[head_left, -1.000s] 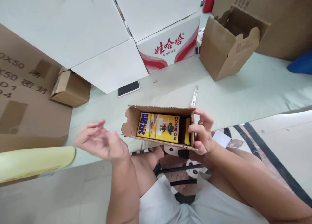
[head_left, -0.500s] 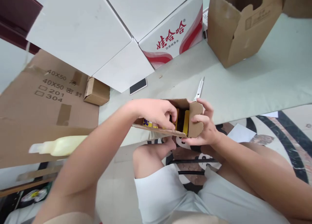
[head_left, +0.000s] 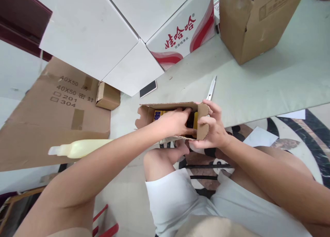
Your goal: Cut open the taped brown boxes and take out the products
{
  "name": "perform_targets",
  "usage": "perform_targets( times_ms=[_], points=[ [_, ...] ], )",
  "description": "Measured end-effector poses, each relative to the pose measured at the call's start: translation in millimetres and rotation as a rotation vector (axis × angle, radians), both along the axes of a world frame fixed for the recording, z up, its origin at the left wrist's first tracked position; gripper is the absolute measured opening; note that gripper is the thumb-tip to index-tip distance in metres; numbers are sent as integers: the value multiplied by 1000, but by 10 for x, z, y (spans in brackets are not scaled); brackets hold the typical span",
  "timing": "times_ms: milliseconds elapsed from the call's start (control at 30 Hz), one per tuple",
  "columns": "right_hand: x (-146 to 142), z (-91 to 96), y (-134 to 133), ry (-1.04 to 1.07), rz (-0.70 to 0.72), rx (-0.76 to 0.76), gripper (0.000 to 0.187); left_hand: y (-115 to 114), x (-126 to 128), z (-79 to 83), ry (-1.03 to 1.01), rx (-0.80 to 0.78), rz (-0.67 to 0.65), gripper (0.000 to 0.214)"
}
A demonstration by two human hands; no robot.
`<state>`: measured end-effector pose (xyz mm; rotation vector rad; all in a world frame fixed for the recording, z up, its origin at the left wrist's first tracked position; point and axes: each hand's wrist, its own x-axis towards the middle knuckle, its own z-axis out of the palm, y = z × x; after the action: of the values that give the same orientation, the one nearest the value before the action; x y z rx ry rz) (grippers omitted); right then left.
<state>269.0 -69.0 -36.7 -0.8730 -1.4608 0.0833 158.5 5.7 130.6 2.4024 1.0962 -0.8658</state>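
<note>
A small open cardboard box [head_left: 165,106] lies on its side at the near edge of the pale green table [head_left: 257,82], over my knees. Yellow printed packs [head_left: 157,115] show inside it. My left hand [head_left: 173,122] reaches into the box opening, fingers curled over the packs, and hides most of them. My right hand [head_left: 212,127] grips the box's right end flap [head_left: 202,127], thumb and fingers wrapped round it.
A utility knife [head_left: 211,88] lies on the table just behind the box, a phone [head_left: 147,89] further left. White cartons [head_left: 177,37] and an open brown carton [head_left: 250,23] stand at the back. A flattened cardboard sheet [head_left: 51,120], small box [head_left: 108,96] and pale bottle [head_left: 79,148] lie at left.
My left hand swung from open air at the left into the box and now covers the yellow packs. The right flap has been folded inward by my right hand. The view tilted.
</note>
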Motion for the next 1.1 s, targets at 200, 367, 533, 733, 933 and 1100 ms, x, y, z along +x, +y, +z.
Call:
perform_targets(
  times_ms=[200, 367, 533, 733, 933, 1100],
  points=[
    [-19, -14, 21, -6, -4, 48, 65, 4, 86, 63, 135, -2, 40, 72],
    [0, -2, 12, 4, 1, 27, 68, 33, 101, 37, 149, -3, 23, 70],
    [12, -8, -11, -47, -9, -47, 67, 49, 50, 51, 32, 17, -195, 58],
    [12, 6, -2, -15, 10, 10, 64, 187, -87, 130, 51, 138, -567, 41],
    [13, -27, 8, -35, 1, -24, 69, 186, -119, 107, 77, 213, -798, 44],
    [12, -21, 12, -21, 3, 13, 65, 186, -125, 117, 102, 227, -826, 34]
  ],
)
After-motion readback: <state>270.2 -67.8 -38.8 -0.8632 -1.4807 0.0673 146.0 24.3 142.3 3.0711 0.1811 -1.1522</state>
